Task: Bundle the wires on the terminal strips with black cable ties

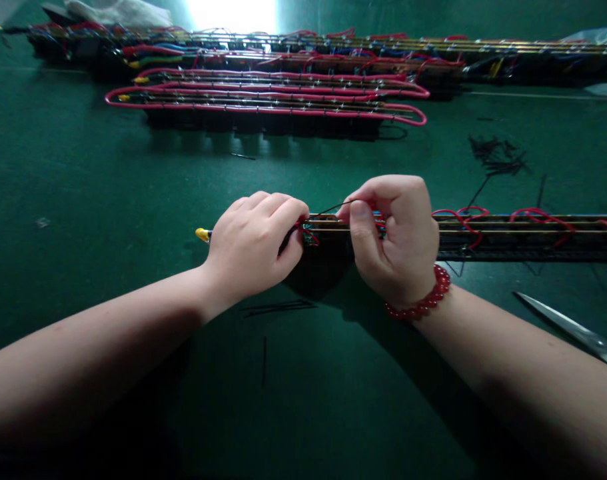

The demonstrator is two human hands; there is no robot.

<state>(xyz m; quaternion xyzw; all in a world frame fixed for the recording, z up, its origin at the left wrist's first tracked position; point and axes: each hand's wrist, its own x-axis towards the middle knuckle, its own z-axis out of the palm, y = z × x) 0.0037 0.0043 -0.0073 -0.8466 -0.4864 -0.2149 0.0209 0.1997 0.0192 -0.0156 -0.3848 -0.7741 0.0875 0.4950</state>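
Two bare hands are held over a long wired strip (pixel 508 243), which is laid across the middle of a green table (pixel 108 180) and is cut off by the right edge of the view. The strip's left part is gripped by the left hand (pixel 257 240), its fingers curled over the top and its thumb bent at the near side. A thin black tie (pixel 330 208) is pinched by the right hand (pixel 396 233) between thumb and forefinger, and is stretched slantwise down to the left fingertips; its far end is hidden there. Beyond the left hand, a yellow tip (pixel 202 235) is seen. Red wires (pixel 538 215) are looped along the strip to the right.

A red bead bracelet (pixel 436 297) is worn on the right wrist. Near the right forearm, scissors (pixel 566 323) are laid with their point toward the strip. Several loose black ties (pixel 278 308) are scattered on the near side, and a pile of black ties (pixel 498 157) is heaped beyond the strip. At the back, more wired strips (pixel 283 100) are lined up side by side, some edged with thick red cable.
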